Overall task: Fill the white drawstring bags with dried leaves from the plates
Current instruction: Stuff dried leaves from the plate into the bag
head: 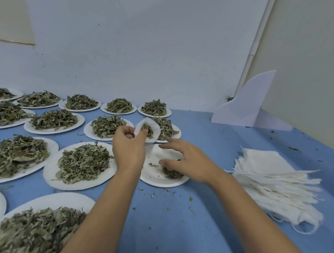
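Observation:
My left hand pinches the rim of a white drawstring bag and holds its mouth open; dried leaves show inside it. The bag hangs just above the far edge of a nearly bare white plate. My right hand reaches over that plate, its thumb and fingers curling down onto the small remaining heap of dried leaves. A thick stack of flat white drawstring bags lies to the right on the blue table.
Several white plates heaped with dried leaves cover the left and back of the blue table. A white folded card stand sits at the back right by the wall. Leaf crumbs are scattered around.

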Tool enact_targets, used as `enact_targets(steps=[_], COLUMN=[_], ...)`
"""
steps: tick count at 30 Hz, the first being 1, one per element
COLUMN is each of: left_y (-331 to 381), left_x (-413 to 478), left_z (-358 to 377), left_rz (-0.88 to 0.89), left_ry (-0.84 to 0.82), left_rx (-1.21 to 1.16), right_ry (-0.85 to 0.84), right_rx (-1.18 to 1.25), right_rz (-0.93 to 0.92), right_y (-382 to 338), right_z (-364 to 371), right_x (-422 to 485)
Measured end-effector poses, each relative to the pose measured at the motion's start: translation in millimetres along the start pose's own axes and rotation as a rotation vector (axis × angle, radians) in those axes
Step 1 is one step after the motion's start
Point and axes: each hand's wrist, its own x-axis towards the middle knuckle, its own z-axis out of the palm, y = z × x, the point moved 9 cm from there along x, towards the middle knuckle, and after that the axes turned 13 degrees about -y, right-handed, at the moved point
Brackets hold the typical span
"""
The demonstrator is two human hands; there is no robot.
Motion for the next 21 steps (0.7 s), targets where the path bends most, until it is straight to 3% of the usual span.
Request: enact_targets(steps=[3, 6, 18, 21], left_y=[-2, -3, -4, -5], left_x=[1, 1, 1, 1], left_z=[0, 0, 0, 0], left_rz=[-0.012, -0.019, -0.042, -0.049], left_ry=[-0.001, -0.009, -0.012, -0.012], left_rx=[0.006, 0.009, -0.03, -0.042], right_ry=[-0.239, -0.311, 0.1, 0.058], right_rx=[0.021, -0.125, -0.152, -0.116], right_rz=[0.103, 0.117, 0.025, 0.029], right_y=[11, 11, -13, -16], right_z=[14, 22, 15, 20], right_x=[-1, -2, 14, 20])
